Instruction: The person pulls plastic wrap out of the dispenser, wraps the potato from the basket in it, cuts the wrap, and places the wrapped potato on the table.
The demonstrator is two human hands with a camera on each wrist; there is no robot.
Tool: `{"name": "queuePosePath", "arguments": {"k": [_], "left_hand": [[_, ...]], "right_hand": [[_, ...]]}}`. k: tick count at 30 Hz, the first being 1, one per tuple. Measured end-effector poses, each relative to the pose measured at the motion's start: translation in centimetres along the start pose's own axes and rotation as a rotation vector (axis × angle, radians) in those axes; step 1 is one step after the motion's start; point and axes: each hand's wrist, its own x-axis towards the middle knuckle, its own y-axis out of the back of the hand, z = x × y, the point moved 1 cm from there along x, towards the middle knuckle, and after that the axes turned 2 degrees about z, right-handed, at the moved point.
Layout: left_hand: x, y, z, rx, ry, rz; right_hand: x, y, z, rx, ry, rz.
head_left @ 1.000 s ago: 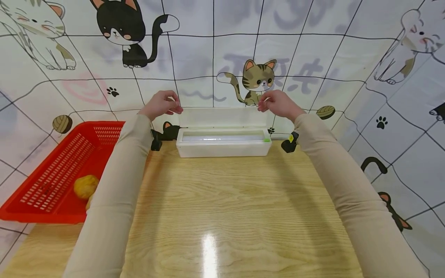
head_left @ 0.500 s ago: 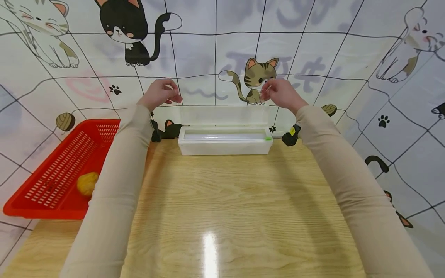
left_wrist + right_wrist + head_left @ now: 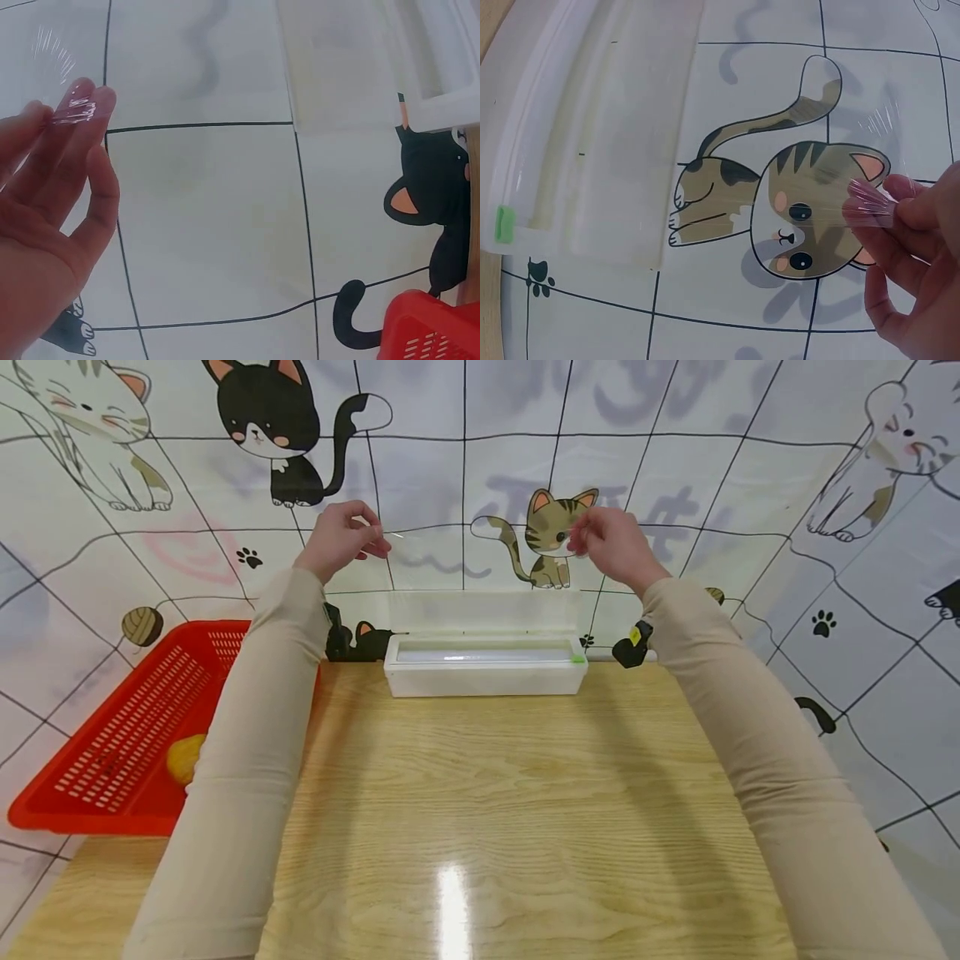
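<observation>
Clear plastic wrap (image 3: 877,124) stretches between the two hands and is barely visible against the wall. My left hand (image 3: 345,539) pinches one corner of it between thumb and fingers; wrinkled film (image 3: 75,111) shows over those fingertips in the left wrist view. The other corner is gathered between thumb and fingers of my right hand (image 3: 611,543). Below the hands, a white plastic wrap dispenser box (image 3: 486,681) stands at the back of the table with its lid (image 3: 486,612) raised. A pale roll lies inside it, and a green slider (image 3: 505,225) sits at its right end.
A red perforated basket (image 3: 97,814) stands at the left, partly behind the left sleeve, with a yellow lumpy item (image 3: 182,758) in it. The wooden table (image 3: 480,810) meets a wall covering (image 3: 435,468) printed with cats.
Both hands have risen from just above the raised lid to higher in front of the wall, drawing the plastic wrap upward. The box stays in place.
</observation>
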Motion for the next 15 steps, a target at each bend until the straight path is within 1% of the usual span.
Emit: {"name": "queuePosePath", "arguments": {"k": [3,6,10,15], "left_hand": [[0.1,0.2,0.5,-0.01,-0.026,0.044],[0.1,0.3,1.0,0.0,-0.036,0.08],[0.0,0.5,1.8,0.017,-0.05,0.11],[-0.1,1.0,2.8,0.001,-0.078,0.139]], "right_hand": [[0.0,0.4,-0.5,-0.024,0.006,0.018],[0.0,0.9,-0.8,-0.057,0.001,0.03],[0.1,1.5,-1.2,-0.093,0.001,0.045],[0.1,2.2,-1.9,-0.107,-0.019,0.054]]}}
